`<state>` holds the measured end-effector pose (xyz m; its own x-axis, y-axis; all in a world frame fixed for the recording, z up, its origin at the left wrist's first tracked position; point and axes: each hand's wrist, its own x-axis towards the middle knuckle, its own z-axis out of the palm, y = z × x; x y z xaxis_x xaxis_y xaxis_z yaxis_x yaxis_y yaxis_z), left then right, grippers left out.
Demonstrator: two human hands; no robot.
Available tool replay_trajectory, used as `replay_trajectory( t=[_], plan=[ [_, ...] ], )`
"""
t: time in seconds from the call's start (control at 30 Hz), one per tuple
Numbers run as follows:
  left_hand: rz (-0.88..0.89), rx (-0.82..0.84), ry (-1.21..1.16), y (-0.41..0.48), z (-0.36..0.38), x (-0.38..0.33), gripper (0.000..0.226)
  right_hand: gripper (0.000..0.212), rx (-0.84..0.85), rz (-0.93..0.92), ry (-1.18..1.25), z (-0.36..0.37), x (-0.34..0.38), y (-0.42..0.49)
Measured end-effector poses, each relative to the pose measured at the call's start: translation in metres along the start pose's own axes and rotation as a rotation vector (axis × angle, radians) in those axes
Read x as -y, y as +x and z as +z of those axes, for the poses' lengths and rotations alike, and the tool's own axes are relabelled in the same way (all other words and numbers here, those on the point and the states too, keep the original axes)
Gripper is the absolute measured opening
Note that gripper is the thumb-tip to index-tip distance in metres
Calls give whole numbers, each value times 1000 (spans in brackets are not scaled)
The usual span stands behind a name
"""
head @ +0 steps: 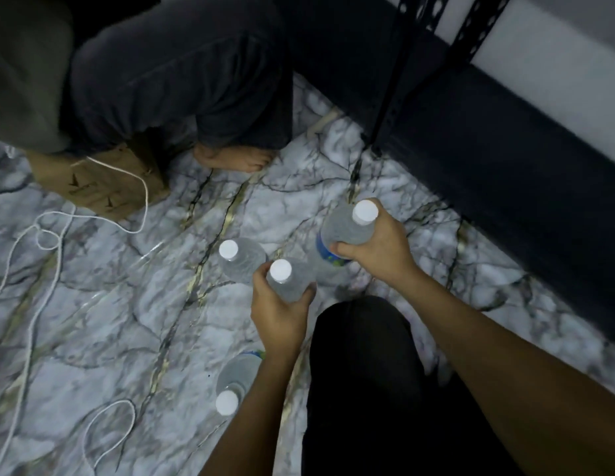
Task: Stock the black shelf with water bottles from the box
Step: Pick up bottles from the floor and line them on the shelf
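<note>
Head view: left hand (278, 317) grips left bottle (292, 286) below the cap. Right hand (380, 250) grips right bottle (344, 231) near shelf (488, 149), whose top is cut off. Far bottle (244, 261) and near bottle (235, 376) stand on floor (127, 304). Box (103, 187) half hidden by second person (179, 63).

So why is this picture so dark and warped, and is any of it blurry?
Head view: dim bluish light; the glossy marble-patterned floor shows a faint glare streak; the black metal shelf sinks into shadow, its uprights leaning from the wide lens; the brown cardboard box is smeared; the white-capped clear plastic bottle in the right hand is sharpest.
</note>
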<state>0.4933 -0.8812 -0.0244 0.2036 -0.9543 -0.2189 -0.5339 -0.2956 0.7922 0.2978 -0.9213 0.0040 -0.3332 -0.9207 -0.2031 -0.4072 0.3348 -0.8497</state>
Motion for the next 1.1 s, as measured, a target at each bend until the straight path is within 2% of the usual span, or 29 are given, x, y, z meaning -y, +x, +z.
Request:
replay_trajectory(
  t=[0.1, 0.2, 0.4, 0.57, 0.67, 0.83, 0.93, 1.1],
  plan=[
    [83, 38, -72, -4, -5, -33, 73, 69, -119, 30, 161, -41, 20, -8],
    [198, 65, -131, -13, -14, -73, 69, 63, -229, -22, 271, -90, 47, -27],
    [489, 74, -224, -38, -49, -161, 73, 48, -470, -235, 418, -186, 119, -87],
    [611, 79, -398, -52, -74, -274, 74, 47, -634, -433, 436, -263, 183, -142],
    [745, 104, -415, -68, -85, -344, 79, 41, -727, -502, 442, -314, 212, -164],
    [922, 146, -498, -94, -94, -466, 75, 37, -766, -573, 506, -399, 251, -181],
    [951, 187, -554, -105, -92, -538, 75, 34, -771, -614, 505, -452, 280, -179],
    [1001, 285, -633, -122, -79, -645, 68, 45, -869, -652, 462, -542, 327, -154]
  ],
)
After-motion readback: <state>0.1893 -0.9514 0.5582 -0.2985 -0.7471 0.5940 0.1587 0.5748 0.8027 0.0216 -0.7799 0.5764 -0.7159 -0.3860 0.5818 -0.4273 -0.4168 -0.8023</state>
